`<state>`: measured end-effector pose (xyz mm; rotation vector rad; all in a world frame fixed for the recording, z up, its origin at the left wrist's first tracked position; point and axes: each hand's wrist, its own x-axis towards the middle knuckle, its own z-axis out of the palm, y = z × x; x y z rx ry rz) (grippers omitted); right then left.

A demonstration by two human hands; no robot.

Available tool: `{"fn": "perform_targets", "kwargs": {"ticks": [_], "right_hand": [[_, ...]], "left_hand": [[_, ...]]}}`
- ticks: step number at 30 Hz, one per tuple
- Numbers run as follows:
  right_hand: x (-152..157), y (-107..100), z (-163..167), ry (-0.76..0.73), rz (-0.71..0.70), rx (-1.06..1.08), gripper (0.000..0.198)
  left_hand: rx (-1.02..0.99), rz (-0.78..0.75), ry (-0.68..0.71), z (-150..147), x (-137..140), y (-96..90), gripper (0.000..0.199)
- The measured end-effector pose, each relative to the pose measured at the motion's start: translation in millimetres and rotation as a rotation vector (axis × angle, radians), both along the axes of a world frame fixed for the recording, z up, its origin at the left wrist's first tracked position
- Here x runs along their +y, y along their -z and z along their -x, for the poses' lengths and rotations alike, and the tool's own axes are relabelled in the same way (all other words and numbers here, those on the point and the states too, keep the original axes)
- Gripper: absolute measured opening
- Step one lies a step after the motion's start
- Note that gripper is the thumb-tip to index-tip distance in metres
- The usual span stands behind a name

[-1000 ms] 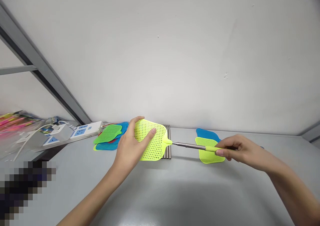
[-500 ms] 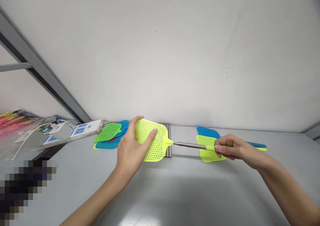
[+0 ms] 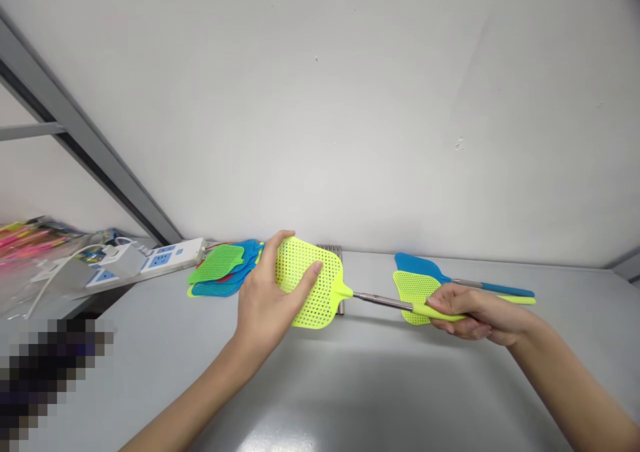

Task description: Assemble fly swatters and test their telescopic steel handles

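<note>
A yellow-green fly swatter (image 3: 320, 285) with a metal shaft is held up above the table between my hands. My left hand (image 3: 270, 289) grips the perforated head at its left edge, thumb on the near face. Fingers of my right hand (image 3: 465, 312) are closed round its yellow-green handle. Below and behind my right hand lie a blue fly swatter (image 3: 417, 265) and another yellow-green fly swatter (image 3: 413, 289), handles pointing right. Partly hidden behind the held head are several metal rods (image 3: 341, 302) side by side.
Left of my left hand is a pile of loose swatter heads (image 3: 220, 265), green, blue and red. A white power strip (image 3: 175, 255) with plugs and cables sits at the table's left edge. Farther left are plastic bags (image 3: 30, 259) of colourful items. A white wall (image 3: 330, 105) rises behind the grey table (image 3: 360, 385).
My right hand has shifted its grip; more of the handle now shows, and the handle end tilts lower. The swatter and my left hand have moved slightly right.
</note>
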<state>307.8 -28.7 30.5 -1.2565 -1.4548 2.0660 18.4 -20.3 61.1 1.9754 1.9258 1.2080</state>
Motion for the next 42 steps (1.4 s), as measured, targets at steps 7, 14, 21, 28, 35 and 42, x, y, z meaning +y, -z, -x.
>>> {"fn": "perform_targets", "kwargs": {"ticks": [7, 14, 21, 28, 35, 42], "right_hand": [[6, 18, 3, -0.066, 0.226, 0.203, 0.036], [6, 19, 12, -0.085, 0.160, 0.171, 0.037], [-4, -12, 18, -0.044, -0.253, -0.166, 0.031], [-13, -23, 37, 0.019, -0.634, -0.398, 0.035], [-10, -17, 32, 0.003, -0.360, -0.241, 0.034], [-9, -13, 26, -0.020, -0.174, -0.119, 0.036]], "left_hand": [[0.057, -0.075, -0.001, 0, -3, -4.1, 0.048], [0.081, -0.064, 0.038, 1, -1, -3.2, 0.047], [0.032, 0.054, 0.053, -1, 1, 1.0, 0.046], [0.090, 0.115, 0.002, 0, 3, 5.7, 0.050], [0.092, 0.085, 0.007, -3, 1, 10.3, 0.045], [0.062, 0.099, 0.011, -5, -2, 6.2, 0.045]]}}
